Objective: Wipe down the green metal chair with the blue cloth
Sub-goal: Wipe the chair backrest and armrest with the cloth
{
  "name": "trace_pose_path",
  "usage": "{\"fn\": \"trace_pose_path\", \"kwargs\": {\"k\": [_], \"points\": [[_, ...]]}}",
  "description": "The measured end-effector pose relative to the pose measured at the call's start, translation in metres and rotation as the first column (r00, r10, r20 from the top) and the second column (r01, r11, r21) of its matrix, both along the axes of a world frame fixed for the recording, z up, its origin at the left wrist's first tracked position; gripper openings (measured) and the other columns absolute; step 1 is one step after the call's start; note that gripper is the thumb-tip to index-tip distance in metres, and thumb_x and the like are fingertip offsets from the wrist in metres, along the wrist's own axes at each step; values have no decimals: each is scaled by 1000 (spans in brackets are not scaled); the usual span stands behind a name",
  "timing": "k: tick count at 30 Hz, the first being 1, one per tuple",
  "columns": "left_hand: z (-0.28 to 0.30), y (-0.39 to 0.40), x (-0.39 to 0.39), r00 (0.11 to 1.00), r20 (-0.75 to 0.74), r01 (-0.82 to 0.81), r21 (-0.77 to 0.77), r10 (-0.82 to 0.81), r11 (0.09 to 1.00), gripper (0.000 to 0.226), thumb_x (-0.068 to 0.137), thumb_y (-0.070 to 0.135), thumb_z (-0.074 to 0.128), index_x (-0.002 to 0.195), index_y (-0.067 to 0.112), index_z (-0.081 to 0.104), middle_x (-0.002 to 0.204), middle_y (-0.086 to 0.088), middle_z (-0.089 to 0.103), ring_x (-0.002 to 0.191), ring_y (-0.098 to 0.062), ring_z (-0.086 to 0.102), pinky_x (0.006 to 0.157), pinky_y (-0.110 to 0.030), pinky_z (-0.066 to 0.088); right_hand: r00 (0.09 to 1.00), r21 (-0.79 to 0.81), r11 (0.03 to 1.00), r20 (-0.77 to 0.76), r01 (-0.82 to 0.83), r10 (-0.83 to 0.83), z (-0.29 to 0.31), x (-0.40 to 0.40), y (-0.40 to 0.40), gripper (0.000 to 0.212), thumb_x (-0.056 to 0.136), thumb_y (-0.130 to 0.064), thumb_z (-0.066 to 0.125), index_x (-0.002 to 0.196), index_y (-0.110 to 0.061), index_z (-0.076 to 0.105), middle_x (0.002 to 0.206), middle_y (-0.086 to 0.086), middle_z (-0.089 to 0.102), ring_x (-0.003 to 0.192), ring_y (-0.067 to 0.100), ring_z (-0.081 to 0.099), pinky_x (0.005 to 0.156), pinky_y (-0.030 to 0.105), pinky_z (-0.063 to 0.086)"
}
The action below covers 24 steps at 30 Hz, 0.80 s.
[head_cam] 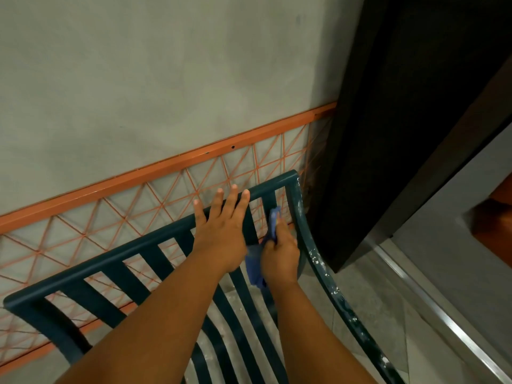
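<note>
The green metal chair (155,261) occupied the lower half of the view, its slatted back running from 8 o'clock up to 1 o'clock and its right side rail (327,275), flecked with white specks, curving down toward 5 o'clock. Behind the chair back, an orange wire grid panel (116,214) stood against the grey wall (166,79).

The left hand (221,231) lay just above centre of the view — released, fingers straight and spread, resting flat across the top rail of the chair back with the fingertips extending past the rail.

Immediately at its 3 o'clock side, the right hand (279,253) grasped the blue cloth (259,261). The cloth was bunched in the curled fingers and pressed against a slat near the right end of the chair back — one end protruded above the fingers, the other hung below the palm.

At 2 o'clock, a dark door frame (388,134) bordered the wall.
</note>
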<state>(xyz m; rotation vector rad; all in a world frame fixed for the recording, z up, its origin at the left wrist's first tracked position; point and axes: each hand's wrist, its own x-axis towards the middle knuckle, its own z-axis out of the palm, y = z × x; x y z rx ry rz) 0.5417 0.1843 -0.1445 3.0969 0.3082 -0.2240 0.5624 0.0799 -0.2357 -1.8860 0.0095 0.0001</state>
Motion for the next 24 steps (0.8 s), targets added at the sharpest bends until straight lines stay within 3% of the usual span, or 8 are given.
{"fn": "trace_pose_path", "kwargs": {"k": [3, 7, 11, 13, 15, 19, 22, 24], "points": [[3, -5, 6, 998, 52, -20, -41, 23, 999, 87, 91, 11, 47, 150, 26, -15, 158, 1, -23, 144, -24, -22, 112, -60, -12, 985, 58, 991, 115, 122, -128, 36, 15, -11, 61, 91, 7, 42, 146, -20, 37, 149, 1, 39, 135, 13, 34, 114, 28, 27], [6, -11, 26, 991, 85, 109, -18, -107, 994, 87, 95, 15, 45, 147, 26, -24, 155, 2, -30, 141, -22, -29, 109, -59, -19, 951, -39, 988, 278, 150, -133, 77, 47, -24, 63, 90, 9, 43, 147, -14, 31, 153, 3, 30, 123, 6, 27, 95, -5, 14], [7, -12, 47, 980, -17, 194, -85, -196, 977, 83, 96, 12, 42, 148, 25, -21, 156, 5, -27, 142, -17, -26, 112, -57, -16, 953, -381, 923, 295, 55, 66, 92, 75, -34, 69, 86, 11, 45, 146, -21, 35, 157, 1, 23, 132, 28, 23, 108, 28, 30], [7, -8, 53, 979, -21, 200, -111, -203, 973, 80, 96, 12, 42, 150, 25, -15, 158, 4, -21, 144, -16, -22, 115, -54, -11, 933, -634, 767, 204, -105, 296, 88, 82, -35, 73, 85, 8, 47, 146, -28, 33, 159, -4, 16, 141, 29, 10, 109, 43, 29], [7, -6, 53, 979, -22, 198, -148, -203, 969, 77, 96, 11, 41, 151, 26, -12, 159, 4, -18, 145, -15, -19, 116, -50, -12, 888, -742, 643, 150, -190, 436, 82, 90, -39, 73, 85, 4, 50, 147, -30, 32, 159, -7, 16, 143, 27, 5, 105, 45, 27], [7, -5, 54, 979, -4, 198, -174, -202, 965, 76, 96, 14, 42, 151, 27, -8, 159, 6, -14, 145, -14, -16, 116, -47, -14, 926, -752, 640, 113, -157, 360, 89, 104, -34, 61, 82, 3, 58, 136, -21, 47, 148, 0, 34, 134, 25, 24, 94, 29, 25], [5, -3, 55, 981, -10, 190, -184, -195, 964, 77, 96, 17, 43, 151, 27, -9, 159, 7, -13, 145, -13, -15, 115, -45, -14, 928, -867, 441, -64, -234, 367, 108, 116, -20, 44, 80, -4, 65, 119, -20, 54, 126, 4, 48, 119, 27, 40, 88, 36, 42], [5, -3, 55, 981, -5, 192, -179, -196, 965, 77, 96, 18, 44, 151, 27, -8, 159, 7, -13, 145, -12, -15, 115, -44, -14, 905, -808, 479, -147, -342, 399, 119, 126, -23, 32, 86, -6, 60, 116, -17, 57, 121, 7, 55, 116, 28, 48, 92, 37, 46]]}}
